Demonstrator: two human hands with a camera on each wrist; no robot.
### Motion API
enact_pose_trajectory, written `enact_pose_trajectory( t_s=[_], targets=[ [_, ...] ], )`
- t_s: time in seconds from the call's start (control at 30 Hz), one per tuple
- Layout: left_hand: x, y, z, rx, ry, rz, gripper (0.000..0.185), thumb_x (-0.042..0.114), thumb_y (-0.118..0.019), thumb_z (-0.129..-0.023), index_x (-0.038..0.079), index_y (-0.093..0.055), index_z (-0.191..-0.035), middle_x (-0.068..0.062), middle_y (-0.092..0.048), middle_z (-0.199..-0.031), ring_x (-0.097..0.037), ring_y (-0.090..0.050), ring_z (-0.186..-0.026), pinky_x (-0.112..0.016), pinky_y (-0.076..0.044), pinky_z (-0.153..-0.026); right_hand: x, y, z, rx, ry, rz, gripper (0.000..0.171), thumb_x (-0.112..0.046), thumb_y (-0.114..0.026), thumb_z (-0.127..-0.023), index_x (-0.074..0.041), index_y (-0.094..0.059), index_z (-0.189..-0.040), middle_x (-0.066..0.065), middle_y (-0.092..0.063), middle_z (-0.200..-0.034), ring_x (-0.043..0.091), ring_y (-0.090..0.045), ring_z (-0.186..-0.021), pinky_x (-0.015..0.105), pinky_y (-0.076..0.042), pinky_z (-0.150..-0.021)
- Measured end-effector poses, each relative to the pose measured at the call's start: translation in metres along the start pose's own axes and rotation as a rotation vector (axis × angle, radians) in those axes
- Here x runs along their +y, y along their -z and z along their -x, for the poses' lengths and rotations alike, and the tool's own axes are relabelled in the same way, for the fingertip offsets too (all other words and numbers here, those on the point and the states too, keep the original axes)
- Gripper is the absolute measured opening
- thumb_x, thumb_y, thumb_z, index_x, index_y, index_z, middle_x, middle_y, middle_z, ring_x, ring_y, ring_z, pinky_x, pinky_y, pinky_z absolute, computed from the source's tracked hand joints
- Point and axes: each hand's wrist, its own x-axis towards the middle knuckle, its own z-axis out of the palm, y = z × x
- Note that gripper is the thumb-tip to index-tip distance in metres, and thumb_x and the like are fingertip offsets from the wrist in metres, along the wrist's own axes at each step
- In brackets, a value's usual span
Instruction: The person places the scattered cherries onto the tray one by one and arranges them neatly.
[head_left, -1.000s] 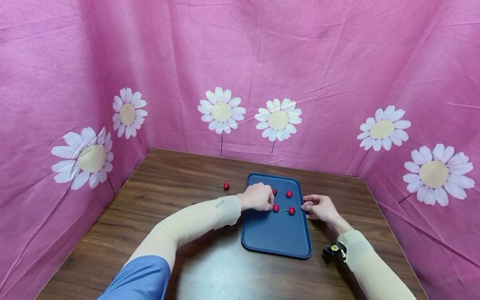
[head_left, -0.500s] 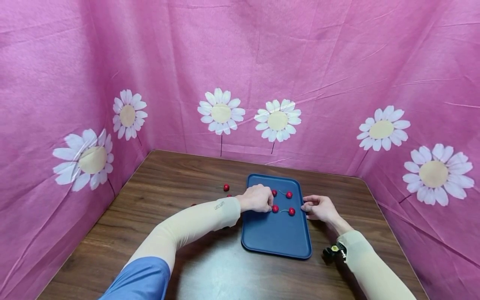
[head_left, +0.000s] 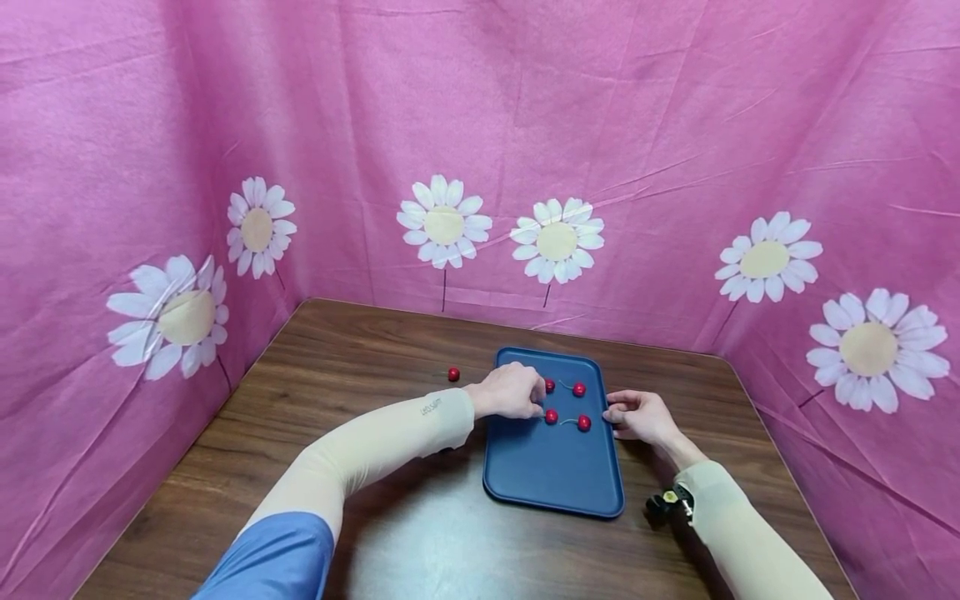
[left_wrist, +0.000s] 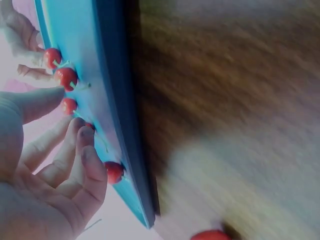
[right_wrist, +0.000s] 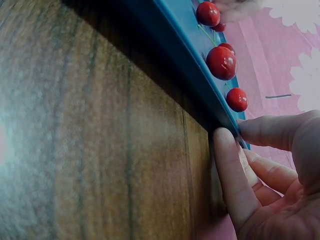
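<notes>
Four red cherries [head_left: 551, 416] on a blue tray [head_left: 551, 475], clustered in its far half; near half of the tray bare. Left hand [head_left: 512, 392] over the tray's left edge, fingers loosely curled, fingertips [left_wrist: 85, 145] just beside the nearest cherry; whether anything is pinched cannot be told. In the left wrist view, another cherry [left_wrist: 114, 171] close against the tray's left rim below those fingers. Right hand [head_left: 637, 415] at the tray's right edge, curled fingers [right_wrist: 227, 170] pressed to the outside of the rim, thumb above it, steadying rather than lifting. Cherry nearest that hand [head_left: 583, 422] just inside the right rim, two more [head_left: 578, 388] toward the far edge.

Tray set right of centre on a wooden table [head_left: 360, 367], its long sides running away from the person. One loose cherry [head_left: 453, 374] on the table, near the tray's far left corner but apart from it. Open wood to the left and along the near edge of the table. Pink cloth with white daisies [head_left: 442, 221] closing in the far, left and right edges.
</notes>
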Motion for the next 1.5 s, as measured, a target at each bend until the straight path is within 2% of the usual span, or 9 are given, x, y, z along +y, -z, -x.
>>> enact_pose_trajectory(
  t_s=[0.2, 0.43, 0.73, 0.93, 1.13, 1.27, 1.5],
  targets=[
    [-0.008, 0.012, 0.011, -0.003, -0.025, 0.029, 0.038, 0.034, -0.082, -0.104, 0.017, -0.079, -0.138, 0.001, -0.083, -0.118, -0.012, -0.073, -0.102, -0.031, -0.064, -0.092, 0.000, -0.001, 0.000, 0.003, -0.005, -0.001, 0.052, 0.001, -0.075, -0.102, 0.020, -0.057, -0.146, -0.008, -0.078, -0.089, 0.003, -0.073, -0.078, 0.028, -0.068, -0.069],
    [-0.027, 0.024, 0.028, 0.025, -0.050, 0.066, 0.039, 0.033, -0.081, -0.104, 0.015, -0.079, -0.139, -0.004, -0.084, -0.125, -0.019, -0.077, -0.115, -0.040, -0.064, -0.103, 0.000, 0.000, 0.000, 0.000, -0.006, -0.003, 0.052, 0.000, -0.076, -0.102, 0.020, -0.056, -0.146, -0.007, -0.078, -0.090, 0.004, -0.073, -0.078, 0.028, -0.068, -0.069],
    [-0.059, 0.032, 0.054, 0.040, -0.054, 0.135, 0.044, 0.036, -0.078, -0.105, 0.010, -0.077, -0.141, -0.009, -0.084, -0.128, -0.021, -0.079, -0.115, -0.043, -0.065, -0.103, -0.002, 0.001, 0.000, 0.003, -0.005, 0.011, 0.053, -0.001, -0.076, -0.102, 0.019, -0.056, -0.148, -0.006, -0.078, -0.091, 0.004, -0.073, -0.079, 0.029, -0.068, -0.070],
    [-0.075, 0.038, 0.072, 0.043, -0.053, 0.171, 0.043, 0.038, -0.078, -0.105, 0.010, -0.079, -0.138, -0.005, -0.084, -0.127, -0.019, -0.079, -0.113, -0.044, -0.065, -0.101, -0.002, 0.001, 0.000, 0.001, -0.011, 0.004, 0.053, 0.000, -0.076, -0.102, 0.020, -0.056, -0.147, -0.007, -0.078, -0.090, 0.004, -0.073, -0.079, 0.028, -0.068, -0.070],
    [-0.089, 0.046, 0.090, 0.051, -0.092, 0.264, 0.037, 0.034, -0.079, -0.105, 0.008, -0.082, -0.131, -0.008, -0.085, -0.125, -0.017, -0.079, -0.110, -0.044, -0.065, -0.102, -0.003, 0.001, -0.001, 0.002, -0.005, 0.005, 0.053, 0.000, -0.076, -0.102, 0.020, -0.056, -0.147, -0.007, -0.078, -0.089, 0.003, -0.073, -0.078, 0.028, -0.068, -0.070],
    [-0.101, 0.049, 0.103, 0.055, -0.090, 0.322, 0.036, 0.032, -0.080, -0.103, 0.006, -0.083, -0.128, -0.007, -0.086, -0.122, -0.013, -0.080, -0.108, -0.045, -0.066, -0.102, -0.003, 0.001, -0.001, -0.004, -0.007, -0.001, 0.053, 0.001, -0.075, -0.102, 0.020, -0.056, -0.148, -0.008, -0.078, -0.089, 0.003, -0.073, -0.079, 0.028, -0.068, -0.070],
    [-0.124, 0.057, 0.127, 0.061, -0.035, 0.392, 0.032, 0.034, -0.082, -0.102, 0.012, -0.085, -0.126, -0.001, -0.086, -0.121, -0.014, -0.079, -0.107, -0.041, -0.065, -0.100, -0.003, 0.001, 0.000, -0.007, -0.005, -0.003, 0.053, 0.001, -0.075, -0.101, 0.020, -0.056, -0.147, -0.007, -0.078, -0.089, 0.003, -0.073, -0.078, 0.027, -0.068, -0.070]
  ],
)
